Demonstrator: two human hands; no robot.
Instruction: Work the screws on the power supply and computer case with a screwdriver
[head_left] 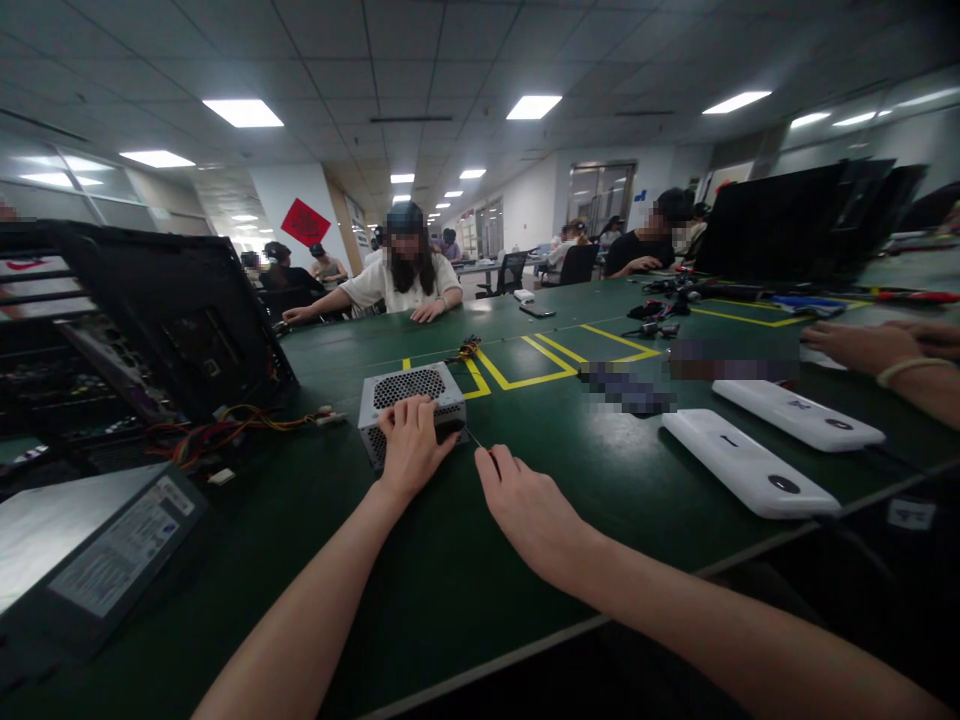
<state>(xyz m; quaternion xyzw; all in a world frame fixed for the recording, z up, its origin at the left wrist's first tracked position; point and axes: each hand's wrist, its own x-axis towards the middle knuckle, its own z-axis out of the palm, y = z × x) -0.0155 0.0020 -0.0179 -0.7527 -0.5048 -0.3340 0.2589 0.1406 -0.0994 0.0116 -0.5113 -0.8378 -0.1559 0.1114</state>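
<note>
A grey metal computer power supply [365, 400] with a honeycomb vent on top stands on the green table. My left hand [409, 440] grips its near side, fingers over the top edge and thumb by the right corner. My right hand [529, 505] is closed around a screwdriver [474, 438]. Its thin shaft points at the power supply's right end, and the fingers cover most of the handle. Whether the tip touches a screw is too small to tell. A bundle of coloured wires [469, 347] lies behind the power supply.
An open black computer case [187, 320] and another power supply [112, 560] stand at left, with loose cables [225, 425] between. White power banks [750, 465] lie at right near a co-worker's hands [862, 345]. Yellow tape [525, 380] marks the table; another person [409, 270] sits opposite.
</note>
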